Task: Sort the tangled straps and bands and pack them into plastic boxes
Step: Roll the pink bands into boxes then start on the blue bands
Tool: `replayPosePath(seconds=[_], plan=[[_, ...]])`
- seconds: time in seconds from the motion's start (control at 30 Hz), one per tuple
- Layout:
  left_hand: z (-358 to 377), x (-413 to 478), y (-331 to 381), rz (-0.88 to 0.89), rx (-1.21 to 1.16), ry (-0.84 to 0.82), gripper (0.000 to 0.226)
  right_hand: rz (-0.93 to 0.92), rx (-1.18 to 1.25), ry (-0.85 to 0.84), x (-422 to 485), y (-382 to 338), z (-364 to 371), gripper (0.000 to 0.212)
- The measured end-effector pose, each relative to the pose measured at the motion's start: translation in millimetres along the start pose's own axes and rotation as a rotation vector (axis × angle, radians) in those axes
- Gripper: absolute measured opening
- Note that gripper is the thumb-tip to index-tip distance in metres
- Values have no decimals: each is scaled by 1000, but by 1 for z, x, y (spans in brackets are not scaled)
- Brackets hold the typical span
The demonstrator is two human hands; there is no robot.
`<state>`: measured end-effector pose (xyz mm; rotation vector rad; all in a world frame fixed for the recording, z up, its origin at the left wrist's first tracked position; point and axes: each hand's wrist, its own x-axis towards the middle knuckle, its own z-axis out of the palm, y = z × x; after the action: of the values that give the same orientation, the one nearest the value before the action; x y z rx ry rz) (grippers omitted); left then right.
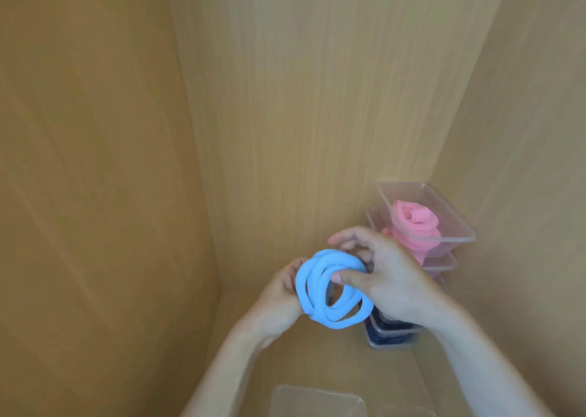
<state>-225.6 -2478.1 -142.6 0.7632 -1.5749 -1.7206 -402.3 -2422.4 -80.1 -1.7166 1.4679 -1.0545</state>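
Head view: left hand (280, 294) and right hand (391, 285) both in curled grip on coiled blue band (305, 285).

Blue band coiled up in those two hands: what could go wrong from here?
1. The blue band is only loosely looped, pinched by the right hand and gripped at one side by the left hand; it might spring apart before reaching a box.
2. The right hand is very close to the tall stack of clear boxes; a bump could topple it and spill the pink bands.
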Motion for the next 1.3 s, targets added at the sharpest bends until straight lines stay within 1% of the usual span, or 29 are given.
replayPosePath(seconds=[0.07, 0.17, 0.23, 0.3, 0.47, 0.6, 0.7, 0.77, 0.87, 0.9, 1.03, 1.1, 1.17, 1.2, 1.23, 1.3], plan=[[1, -3, 3, 5, 72, -67, 31, 3, 34, 59, 4, 2, -2, 40], [1, -5, 7, 17, 137, -117, 33, -6, -13, 114, 8, 4, 3, 37], [0, -4, 9, 68, 143, -124, 36, 4, -34, 166, 10, 7, 6, 37], [-1, -4, 12, 106, 105, -123, 40, 11, -1, 197, 11, 10, 6, 35], [-4, -7, 10, 104, 71, -125, 31, 73, 135, 137, 11, 16, 3, 22], [-4, -5, 5, 112, 83, -64, 20, 150, 270, 113, 8, 20, 4, 18], [-3, -5, 4, 126, 36, -12, 17, 179, 351, 112, 8, 22, 8, 16], [-1, -5, 1, 127, -29, 40, 22, 192, 366, 133, 7, 24, 12, 16], [-2, -7, -6, 74, -196, 120, 46, 223, 405, 151, 6, 27, 17, 16], [-3, -8, -7, 57, -222, 131, 51, 236, 432, 147, 5, 29, 19, 16], [-3, -12, -6, 76, -179, 42, 56, 310, 582, 109, 1, 33, 25, 12], [-3, -12, -3, 86, -90, -4, 67, 356, 548, 114, 1, 38, 28, 11], [-5, -11, -1, 94, -25, -38, 80, 380, 476, 109, -1, 42, 34, 16], [-5, -11, 0, 99, -23, -41, 81, 379, 458, 128, -2, 43, 38, 20], [-5, -11, 0, 103, -38, -27, 76, 359, 435, 168, -4, 44, 41, 24], [-2, -10, -1, 106, -98, 15, 62, 276, 367, 259, -7, 46, 44, 31]])
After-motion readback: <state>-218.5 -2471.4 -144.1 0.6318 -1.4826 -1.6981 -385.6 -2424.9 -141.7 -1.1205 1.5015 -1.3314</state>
